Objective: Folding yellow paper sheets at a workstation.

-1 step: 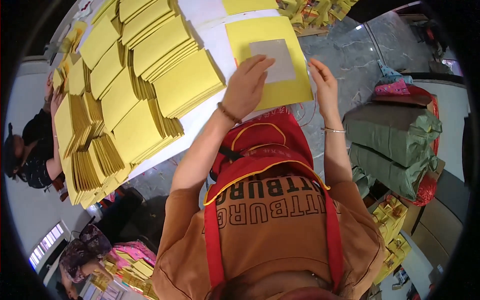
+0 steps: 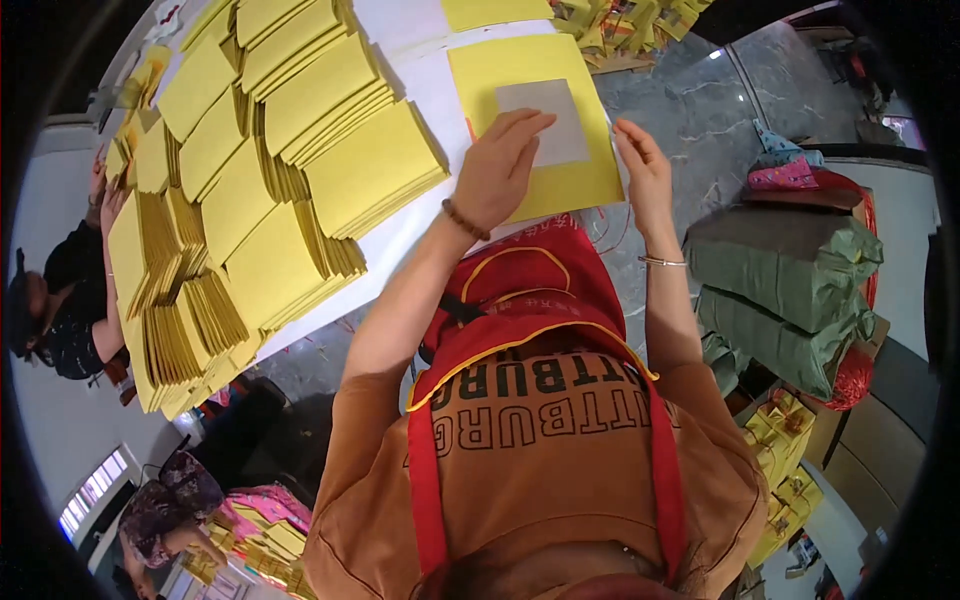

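Left hand: the left hand (image 2: 497, 172) lies flat, fingers spread, fingertips pressing the grey square (image 2: 545, 120).
Right hand: the right hand (image 2: 645, 170) rests open at the right edge of the yellow sheet (image 2: 530, 125), gripping nothing.
Grey square: on the middle of the yellow sheet.
Yellow sheet: flat on the white table (image 2: 425, 90).
Yellow stacks (image 2: 260, 180): fanned piles, left of the sheet.
Green bundles (image 2: 790, 285): wrapped, off the table, right of the sheet.

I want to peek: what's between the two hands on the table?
In the head view, a grey square on a yellow sheet lies between the left hand, which touches it, and the right hand.
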Action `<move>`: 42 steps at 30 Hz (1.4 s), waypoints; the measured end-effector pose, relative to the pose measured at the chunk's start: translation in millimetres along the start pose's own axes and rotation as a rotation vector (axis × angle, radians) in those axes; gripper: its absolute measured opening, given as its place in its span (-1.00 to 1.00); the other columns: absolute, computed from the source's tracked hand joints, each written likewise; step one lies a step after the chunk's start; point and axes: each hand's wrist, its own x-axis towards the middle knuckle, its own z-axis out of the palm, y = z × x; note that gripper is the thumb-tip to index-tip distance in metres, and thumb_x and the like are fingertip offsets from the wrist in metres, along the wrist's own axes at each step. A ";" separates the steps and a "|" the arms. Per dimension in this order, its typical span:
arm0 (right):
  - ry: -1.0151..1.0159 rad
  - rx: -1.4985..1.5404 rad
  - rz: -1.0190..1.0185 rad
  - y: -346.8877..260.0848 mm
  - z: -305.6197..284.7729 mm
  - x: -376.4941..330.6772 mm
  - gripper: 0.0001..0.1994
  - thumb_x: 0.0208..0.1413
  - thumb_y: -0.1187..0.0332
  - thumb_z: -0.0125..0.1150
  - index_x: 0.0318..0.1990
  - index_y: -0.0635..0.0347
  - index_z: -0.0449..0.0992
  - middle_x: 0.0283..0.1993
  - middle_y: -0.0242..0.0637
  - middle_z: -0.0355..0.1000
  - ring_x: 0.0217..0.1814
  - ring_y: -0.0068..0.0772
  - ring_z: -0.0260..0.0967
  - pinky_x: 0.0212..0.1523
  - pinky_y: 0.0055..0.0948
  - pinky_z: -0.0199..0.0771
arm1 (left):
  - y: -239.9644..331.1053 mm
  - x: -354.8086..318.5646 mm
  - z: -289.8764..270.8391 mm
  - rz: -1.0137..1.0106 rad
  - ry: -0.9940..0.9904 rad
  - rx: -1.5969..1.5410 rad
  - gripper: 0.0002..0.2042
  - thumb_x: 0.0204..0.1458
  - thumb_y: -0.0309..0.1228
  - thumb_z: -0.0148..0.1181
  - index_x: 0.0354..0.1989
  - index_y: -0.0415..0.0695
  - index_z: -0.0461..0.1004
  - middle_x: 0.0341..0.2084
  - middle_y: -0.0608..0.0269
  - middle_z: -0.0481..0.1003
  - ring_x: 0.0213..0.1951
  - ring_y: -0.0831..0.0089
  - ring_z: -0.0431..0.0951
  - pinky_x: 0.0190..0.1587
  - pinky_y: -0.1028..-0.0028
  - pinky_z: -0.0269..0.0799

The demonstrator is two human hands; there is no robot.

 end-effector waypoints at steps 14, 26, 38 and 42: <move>-0.069 -0.348 -0.068 1.4 -2.2 -6.3 -0.68 0.04 0.40 0.00 -0.02 0.24 0.32 -0.04 -0.25 0.28 -0.01 -0.46 0.22 -0.06 -0.55 0.21 | -27.2 5.3 31.0 -0.213 0.063 -0.251 -0.81 0.04 -0.54 -0.11 -0.19 -0.18 0.40 -0.40 0.24 0.41 -0.43 0.57 0.42 -0.39 0.61 0.34; -0.118 -0.530 -0.464 -35.6 28.2 -32.2 -0.65 -0.05 0.48 0.03 -0.04 0.28 0.28 -0.07 -0.07 0.28 -0.03 -0.08 0.21 -0.05 -0.35 0.23 | -17.6 16.7 38.3 -0.406 0.136 -0.495 -0.74 -0.05 -0.38 0.09 -0.22 -0.27 0.37 -0.38 0.15 0.44 -0.33 0.49 0.45 -0.29 0.56 0.37; -0.156 -0.642 -0.575 -32.1 42.2 -40.2 -0.58 -0.09 0.45 0.09 0.00 0.27 0.25 0.00 -0.07 0.19 0.04 -0.08 0.14 0.02 -0.33 0.17 | -8.8 23.0 35.0 -0.509 0.167 -0.720 -0.74 -0.05 -0.37 0.09 -0.26 -0.30 0.34 -0.42 0.26 0.42 -0.40 0.58 0.38 -0.35 0.60 0.31; -0.156 -0.673 -0.580 -34.7 43.2 -41.9 -0.58 -0.07 0.42 0.09 0.01 0.25 0.26 0.02 -0.11 0.18 0.05 -0.14 0.15 0.03 -0.37 0.16 | -10.8 22.4 37.2 -0.452 0.186 -0.648 -0.77 -0.04 -0.39 0.07 -0.28 -0.29 0.34 -0.46 0.27 0.41 -0.42 0.60 0.36 -0.38 0.61 0.30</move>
